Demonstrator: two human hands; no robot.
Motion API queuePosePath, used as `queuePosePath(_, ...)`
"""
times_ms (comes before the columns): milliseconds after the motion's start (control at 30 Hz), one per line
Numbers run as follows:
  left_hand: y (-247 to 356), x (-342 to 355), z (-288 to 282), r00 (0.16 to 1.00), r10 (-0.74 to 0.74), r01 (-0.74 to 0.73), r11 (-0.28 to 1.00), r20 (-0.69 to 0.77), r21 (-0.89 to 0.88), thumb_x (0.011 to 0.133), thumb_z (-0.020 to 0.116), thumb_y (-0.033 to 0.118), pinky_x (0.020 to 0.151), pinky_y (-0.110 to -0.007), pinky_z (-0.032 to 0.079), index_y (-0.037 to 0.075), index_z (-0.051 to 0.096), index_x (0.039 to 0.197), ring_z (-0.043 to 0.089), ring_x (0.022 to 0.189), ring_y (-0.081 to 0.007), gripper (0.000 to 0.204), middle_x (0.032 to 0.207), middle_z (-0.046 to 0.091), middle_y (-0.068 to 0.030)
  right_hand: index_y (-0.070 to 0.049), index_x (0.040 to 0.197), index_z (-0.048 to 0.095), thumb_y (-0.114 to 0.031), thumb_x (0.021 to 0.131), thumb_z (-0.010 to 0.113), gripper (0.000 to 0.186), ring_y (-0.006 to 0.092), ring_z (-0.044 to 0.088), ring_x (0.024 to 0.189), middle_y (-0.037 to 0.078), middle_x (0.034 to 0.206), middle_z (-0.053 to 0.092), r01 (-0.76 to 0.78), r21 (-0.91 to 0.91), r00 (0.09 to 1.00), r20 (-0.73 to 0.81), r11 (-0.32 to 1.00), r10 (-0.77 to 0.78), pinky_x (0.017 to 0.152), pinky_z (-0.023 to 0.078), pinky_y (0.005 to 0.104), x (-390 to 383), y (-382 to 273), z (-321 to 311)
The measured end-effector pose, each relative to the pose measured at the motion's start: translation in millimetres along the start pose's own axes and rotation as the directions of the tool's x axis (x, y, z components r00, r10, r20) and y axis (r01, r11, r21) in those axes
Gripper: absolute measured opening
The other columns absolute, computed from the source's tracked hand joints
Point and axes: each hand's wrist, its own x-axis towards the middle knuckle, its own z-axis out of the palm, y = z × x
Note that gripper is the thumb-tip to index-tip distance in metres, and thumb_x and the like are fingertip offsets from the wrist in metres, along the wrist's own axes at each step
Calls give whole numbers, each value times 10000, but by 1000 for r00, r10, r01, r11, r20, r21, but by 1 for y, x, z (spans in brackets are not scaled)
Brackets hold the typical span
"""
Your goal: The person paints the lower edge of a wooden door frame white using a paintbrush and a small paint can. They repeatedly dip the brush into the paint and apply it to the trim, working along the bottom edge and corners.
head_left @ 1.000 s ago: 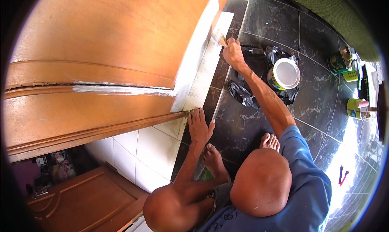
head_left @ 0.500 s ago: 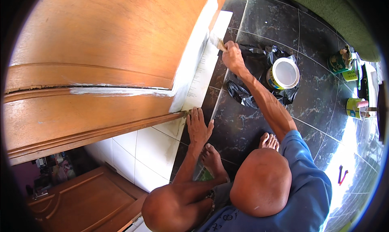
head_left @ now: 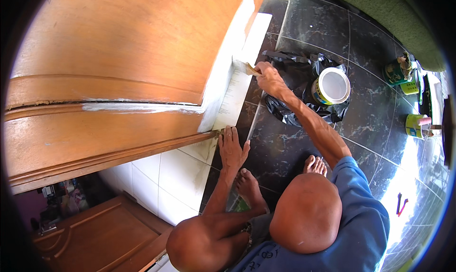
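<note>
A large wooden door (head_left: 128,48) fills the upper left of the view, its lower edge coated in a band of white paint (head_left: 223,77). Below it lies a dark marbled tile floor (head_left: 289,143), meeting white tiles (head_left: 161,177) at the threshold. A long strip of white paper (head_left: 242,77) lies on the floor along the foot of the door.

The person squats at the threshold in a blue shirt (head_left: 351,224), bare feet on the dark tiles. A crumpled black plastic bag (head_left: 294,77) lies on the floor just beyond the outstretched arm, with an open paint can (head_left: 331,85) on it, white inside.

The right hand (head_left: 270,78) is closed around the handle of a paintbrush (head_left: 248,68), whose bristles meet the painted edge of the door above the paper strip. The left hand (head_left: 232,148) is open, fingers spread, palm flat on the floor at the near end of the paper strip, by the door's lower corner.

Well apart to the right stand several small green and yellow containers (head_left: 403,72).
</note>
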Motion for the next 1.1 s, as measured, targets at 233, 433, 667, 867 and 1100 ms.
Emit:
queuePosePath(233,6,5,2,999,32,-32,999,-4,-14,922,640,429,1172,-548,299,-77,451,1423,420,1385,-421,737,1451,458,-295,94,1128,572,31,856,514,285,530,590,1075,380,1107,586,-116,24,952,-283,993,118,967,492,512,54,18,-8)
queuePosePath(433,2,4,5,999,30,-30,999,-13,22,924,637,431,1168,-544,306,-74,463,1413,432,1370,-420,725,1442,466,-293,43,1114,628,34,855,512,284,506,604,1074,351,1118,603,-54,12,992,-111,998,55,932,504,522,37,14,14)
queuePosePath(667,3,3,6,999,29,-29,1000,-40,-4,926,633,432,1165,-551,308,-76,458,1415,433,1369,-426,727,1439,468,-295,15,1140,633,6,883,533,276,419,612,1120,268,1097,644,-110,71,989,-88,991,117,939,497,488,3,10,1)
queuePosePath(867,6,6,3,999,42,-42,999,-21,-1,924,635,434,1162,-552,310,-77,457,1416,426,1377,-425,731,1443,465,-291,87,1100,580,59,848,482,272,535,602,1015,381,1090,575,-28,-20,953,-303,999,21,921,510,529,47,17,3)
queuePosePath(1100,6,4,7,1000,10,-10,1000,-26,-11,924,631,440,1160,-562,305,-77,453,1417,422,1381,-424,736,1443,467,-284,42,1148,628,35,877,494,303,522,593,1093,359,1127,597,-79,83,997,-3,993,80,951,501,541,-11,-13,-7)
